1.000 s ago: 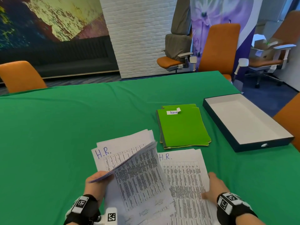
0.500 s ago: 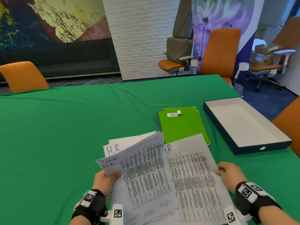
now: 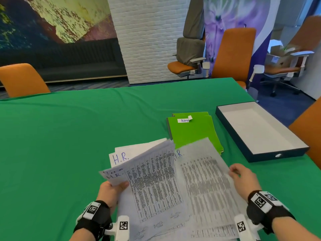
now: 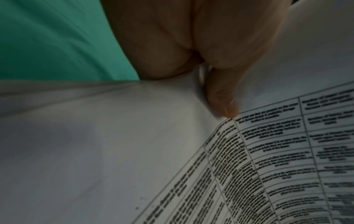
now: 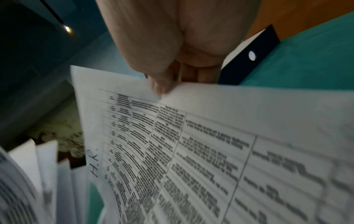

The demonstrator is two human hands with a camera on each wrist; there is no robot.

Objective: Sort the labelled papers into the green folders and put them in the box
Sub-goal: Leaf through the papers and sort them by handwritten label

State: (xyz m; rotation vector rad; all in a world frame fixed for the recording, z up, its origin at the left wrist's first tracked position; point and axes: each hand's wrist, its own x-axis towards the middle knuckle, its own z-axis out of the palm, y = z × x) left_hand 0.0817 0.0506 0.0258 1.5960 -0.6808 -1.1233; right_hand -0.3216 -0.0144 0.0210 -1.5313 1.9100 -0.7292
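My left hand grips the left edge of a fanned stack of printed papers marked "H.R.", lifted off the green table; its thumb presses on the top sheet. My right hand pinches the right edge of a single H.R. sheet, raised and tilted; the thumb lies on top and the fingers are underneath. Green folders, the top one labelled "Admin", lie stacked just beyond the papers. The open dark box with a white inside sits to their right, also seen as the box corner.
The table is covered by a green cloth. Orange chairs stand at the far left, far side and right edge. A white brick pillar rises behind the table.
The right hand went from resting flat on the right sheet to pinching its edge and lifting it off the table. The left hand raised its fanned stack slightly.
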